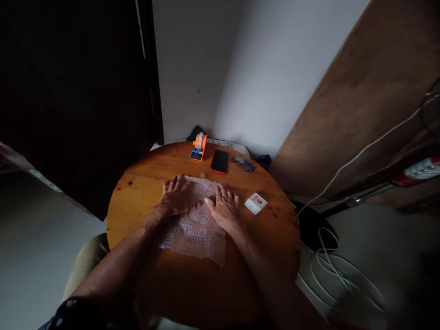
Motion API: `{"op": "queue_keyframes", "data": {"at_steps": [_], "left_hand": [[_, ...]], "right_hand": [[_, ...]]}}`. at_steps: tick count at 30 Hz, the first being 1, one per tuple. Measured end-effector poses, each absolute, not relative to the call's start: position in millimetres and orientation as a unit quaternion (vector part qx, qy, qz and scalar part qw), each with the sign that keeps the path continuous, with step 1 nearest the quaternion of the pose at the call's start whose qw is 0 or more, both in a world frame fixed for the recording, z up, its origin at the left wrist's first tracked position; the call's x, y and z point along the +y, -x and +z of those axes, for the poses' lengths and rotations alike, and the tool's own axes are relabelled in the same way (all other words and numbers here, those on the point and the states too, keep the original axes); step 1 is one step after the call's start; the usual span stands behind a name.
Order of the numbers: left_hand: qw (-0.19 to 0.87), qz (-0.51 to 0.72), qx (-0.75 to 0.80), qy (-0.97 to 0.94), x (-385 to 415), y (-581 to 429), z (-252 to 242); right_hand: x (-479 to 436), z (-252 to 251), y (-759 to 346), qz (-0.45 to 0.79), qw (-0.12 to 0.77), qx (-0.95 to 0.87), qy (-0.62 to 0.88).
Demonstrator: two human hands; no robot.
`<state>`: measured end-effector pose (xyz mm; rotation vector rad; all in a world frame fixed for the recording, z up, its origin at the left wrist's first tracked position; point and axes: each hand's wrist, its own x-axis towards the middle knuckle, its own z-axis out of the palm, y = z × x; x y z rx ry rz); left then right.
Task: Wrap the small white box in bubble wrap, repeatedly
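Bubble wrap (194, 229), translucent and of roughly rectangular outline, lies flat near the middle of the round wooden table (135, 195), its ragged near edge facing 6 o'clock. Left hand (175, 197) rests palm down over the sheet's 11 o'clock corner, fingers extended and slightly spread, thumb pointing toward 3 o'clock. Right hand (225, 207) rests palm down on the 1 to 2 o'clock margin, fingers fanned and thumb angled inward; neither hand is closed around anything. Whether anything lies beneath or inside the wrap cannot be determined. With the table as dial, an orange-and-blue tape dispenser (199, 145) stands at 12 o'clock, a red-edged smartphone (219, 162) lies just clockwise of it, a pixelated dark item (243, 162) at 1 o'clock, and a white printed card (255, 203) at 2 o'clock, near the right hand. Handling assessment: the sheet is judged light, soft and springy, somewhat slippery on the wood and easily torn at its edges; its cells could burst under hard pressure. Recommended hold: flat palms at opposite margins, or a gentle pinch at the corners.
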<state>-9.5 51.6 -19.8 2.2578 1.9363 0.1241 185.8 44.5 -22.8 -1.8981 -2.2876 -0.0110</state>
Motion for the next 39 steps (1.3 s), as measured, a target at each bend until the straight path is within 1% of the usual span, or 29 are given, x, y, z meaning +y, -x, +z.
{"op": "queue_keyframes", "data": {"at_steps": [5, 9, 14, 17, 23, 29, 39], "left_hand": [[0.071, 0.029, 0.645, -0.760, 51.4, 9.5, -20.7], [0.058, 0.040, 0.641, -0.764, 51.3, 11.4, -23.3], [0.054, 0.051, 0.633, -0.770, 53.2, 16.2, -26.3], [0.052, 0.053, 0.631, -0.772, 54.6, 17.9, -25.3], [0.071, 0.061, 0.633, -0.769, 59.7, 19.9, -23.8], [0.095, 0.065, 0.631, -0.767, 63.0, 24.0, -21.7], [0.107, 0.057, 0.624, -0.772, 65.8, 27.1, -21.3]], "right_hand": [[45.5, -24.8, -187.5, -0.007, 0.078, -0.770, 0.634], [46.4, -24.4, -187.2, -0.007, 0.081, -0.772, 0.631], [50.0, -19.8, -184.4, 0.011, 0.055, -0.766, 0.641], [51.2, -21.9, -184.5, 0.003, 0.062, -0.766, 0.640], [48.3, -27.0, -186.1, -0.031, 0.090, -0.767, 0.634], [50.3, -25.3, -186.4, -0.033, 0.088, -0.772, 0.629], [51.6, -23.0, -185.6, -0.021, 0.074, -0.764, 0.640]]}}
